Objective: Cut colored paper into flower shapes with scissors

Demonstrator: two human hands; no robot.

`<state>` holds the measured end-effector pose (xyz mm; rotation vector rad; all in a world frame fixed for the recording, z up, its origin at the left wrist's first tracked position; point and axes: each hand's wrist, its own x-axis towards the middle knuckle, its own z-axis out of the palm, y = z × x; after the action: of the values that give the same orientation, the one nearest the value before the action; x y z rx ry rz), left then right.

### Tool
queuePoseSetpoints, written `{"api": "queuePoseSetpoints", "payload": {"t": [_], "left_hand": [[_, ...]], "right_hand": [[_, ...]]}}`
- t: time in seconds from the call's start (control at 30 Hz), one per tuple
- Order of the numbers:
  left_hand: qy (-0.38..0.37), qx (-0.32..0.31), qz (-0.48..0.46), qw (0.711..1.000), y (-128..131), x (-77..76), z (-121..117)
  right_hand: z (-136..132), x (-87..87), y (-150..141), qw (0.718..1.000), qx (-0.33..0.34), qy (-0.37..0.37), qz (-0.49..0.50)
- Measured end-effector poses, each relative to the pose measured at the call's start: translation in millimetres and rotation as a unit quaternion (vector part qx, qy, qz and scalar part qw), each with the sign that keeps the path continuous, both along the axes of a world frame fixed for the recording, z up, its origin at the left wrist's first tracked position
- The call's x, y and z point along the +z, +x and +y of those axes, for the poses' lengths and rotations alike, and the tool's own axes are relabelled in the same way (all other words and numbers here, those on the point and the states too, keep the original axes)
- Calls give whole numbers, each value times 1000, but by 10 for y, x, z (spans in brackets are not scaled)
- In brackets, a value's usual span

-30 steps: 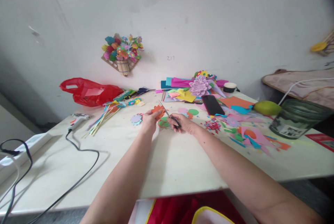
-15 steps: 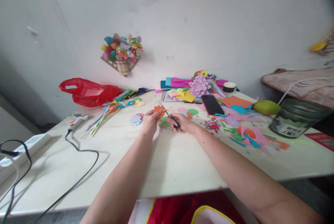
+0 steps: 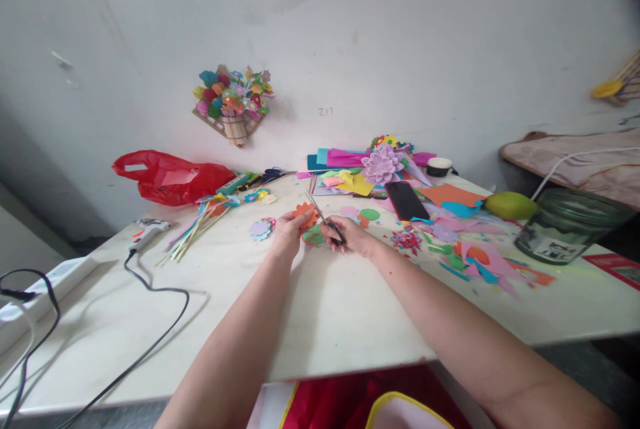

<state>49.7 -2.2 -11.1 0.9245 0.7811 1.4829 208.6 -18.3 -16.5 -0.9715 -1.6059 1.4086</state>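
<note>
while the left hand [image 3: 287,232] is pinching an orange flower [image 3: 305,214] just above the table [image 3: 350,322], its rim looking mostly scalloped, the right hand [image 3: 350,232] is curling round scissors [image 3: 336,231] at that edge, with scalloped cutouts [image 3: 261,229] already lying leftward, round discs [image 3: 370,214] beyond still lacking petals.

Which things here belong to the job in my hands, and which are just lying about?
In hand:
orange flower cutout, in the left hand
scissors, in the right hand

Probably just lying about:
phone
red plastic bag
glass jar
</note>
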Motion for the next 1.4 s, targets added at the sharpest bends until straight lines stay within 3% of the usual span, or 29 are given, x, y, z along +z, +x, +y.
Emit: {"api": "queuePoseSetpoints", "payload": {"t": [0.23,0.63,1.07,1.4], "left_hand": [[31,-23,46,998,-11,-2,-12],[35,-65,100,992,16,-30,-37],[21,-60,81,995,46,-33,-46],[36,-11,68,997,26,2,-47]], "right_hand": [[77,-7,28,991,-110,37,61],[105,32,13,973,-152,29,174],[85,47,3,977,-150,30,149],[45,19,4,993,-76,14,90]]}}
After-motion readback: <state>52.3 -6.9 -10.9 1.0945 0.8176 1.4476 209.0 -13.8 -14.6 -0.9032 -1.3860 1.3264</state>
